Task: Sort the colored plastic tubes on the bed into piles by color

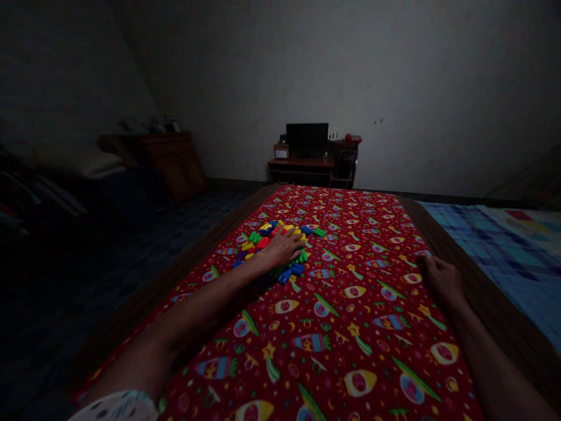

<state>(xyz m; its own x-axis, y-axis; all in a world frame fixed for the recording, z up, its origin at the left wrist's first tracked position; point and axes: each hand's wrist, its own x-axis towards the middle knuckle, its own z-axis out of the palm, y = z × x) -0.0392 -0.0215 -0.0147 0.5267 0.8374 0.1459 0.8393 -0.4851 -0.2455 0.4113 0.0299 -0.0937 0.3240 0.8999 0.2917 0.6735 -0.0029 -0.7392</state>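
Note:
My left hand [283,248] lies over a heap of small plastic toy pieces [253,245] in red, yellow, green and blue. Its fingers are spread and reach across the top, touching the pieces and hiding part of the heap. Their exact shape is too small to make out. A green piece [319,233] lies at the far right end, and blue pieces [291,273] sit at the near side. Toward the right edge of the red patterned cloth [337,280], my right hand [442,279] rests with loosely bent fingers; I see nothing held in it.
The cloth covers a long surface with a brown border [473,280]. A blue checked sheet [464,234] lies to the right. By the far wall stands a desk [302,165] with a monitor [307,139]. A wooden cabinet [175,164] is at the left, in dim light.

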